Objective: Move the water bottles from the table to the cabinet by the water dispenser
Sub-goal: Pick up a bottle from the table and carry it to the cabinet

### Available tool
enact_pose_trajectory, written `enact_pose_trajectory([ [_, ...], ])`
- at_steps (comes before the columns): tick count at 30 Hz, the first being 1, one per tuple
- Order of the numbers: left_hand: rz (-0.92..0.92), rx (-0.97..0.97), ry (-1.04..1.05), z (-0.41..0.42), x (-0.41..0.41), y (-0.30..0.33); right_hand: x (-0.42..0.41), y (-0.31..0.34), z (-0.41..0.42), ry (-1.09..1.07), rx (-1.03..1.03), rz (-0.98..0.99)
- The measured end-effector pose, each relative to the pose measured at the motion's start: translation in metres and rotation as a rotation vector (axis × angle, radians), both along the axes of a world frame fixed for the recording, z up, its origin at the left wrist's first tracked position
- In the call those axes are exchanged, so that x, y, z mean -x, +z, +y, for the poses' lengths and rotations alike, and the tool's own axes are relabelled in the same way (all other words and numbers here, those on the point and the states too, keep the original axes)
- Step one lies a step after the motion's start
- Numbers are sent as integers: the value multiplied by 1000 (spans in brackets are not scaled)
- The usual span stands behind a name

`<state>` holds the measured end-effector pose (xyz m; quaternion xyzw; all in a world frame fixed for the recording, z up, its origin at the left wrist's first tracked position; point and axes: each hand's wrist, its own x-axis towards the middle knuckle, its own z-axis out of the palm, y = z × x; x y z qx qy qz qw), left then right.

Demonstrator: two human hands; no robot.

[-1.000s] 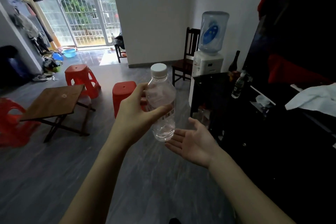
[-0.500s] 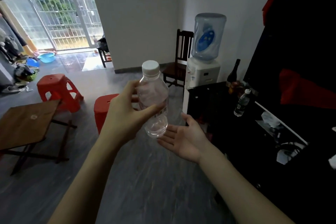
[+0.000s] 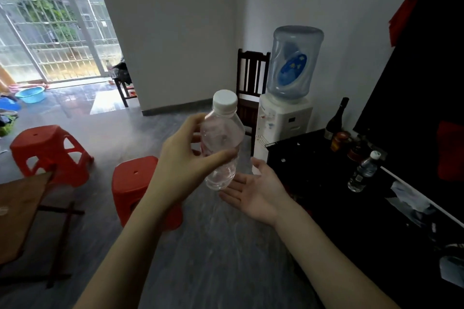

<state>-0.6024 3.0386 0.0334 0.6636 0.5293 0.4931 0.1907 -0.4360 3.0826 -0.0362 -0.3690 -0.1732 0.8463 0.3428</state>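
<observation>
My left hand (image 3: pixel 187 155) grips a clear water bottle (image 3: pixel 222 143) with a white cap, upright and slightly tilted, in mid-air at the centre of the view. Just below and right of its base, my right hand (image 3: pixel 256 190) lies palm up with fingers straight, apart from the bottle or barely touching it. A second small water bottle (image 3: pixel 364 170) stands on the black cabinet (image 3: pixel 301 158) at the right. The water dispenser (image 3: pixel 283 123) with its blue jug stands behind the cabinet's far end. The brown table (image 3: pixel 17 206) shows at the left edge.
Two red plastic stools (image 3: pixel 47 150) (image 3: pixel 135 183) stand on the grey floor between table and cabinet. A dark wooden chair (image 3: pixel 251 88) sits left of the dispenser. A dark glass bottle (image 3: pixel 336 118) and jars stand at the cabinet's far end. Crumpled plastic (image 3: pixel 406 198) lies on the cabinet.
The view has swung right and moved nearer the cabinet and dispenser; the table has slid to the left edge. Both hands keep their pose, the bottle still held in the left.
</observation>
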Motion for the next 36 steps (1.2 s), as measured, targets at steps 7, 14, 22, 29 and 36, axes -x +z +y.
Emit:
enact_pose_trajectory([
  [7, 87, -17, -184, 118, 41, 19, 41, 1, 94, -190, 36, 42],
  [14, 113, 16, -361, 208, 27, 2, 28, -9, 151, -390, 74, 60],
  [22, 226, 47, -542, 325, -35, -1, -29, -30, 224, -586, 57, 134],
  [29, 303, 30, -759, 412, -129, 6, -120, -40, 284, -812, 4, 193],
  [36, 454, 136, -947, 478, -199, -19, -150, -80, 315, -923, 94, 206],
])
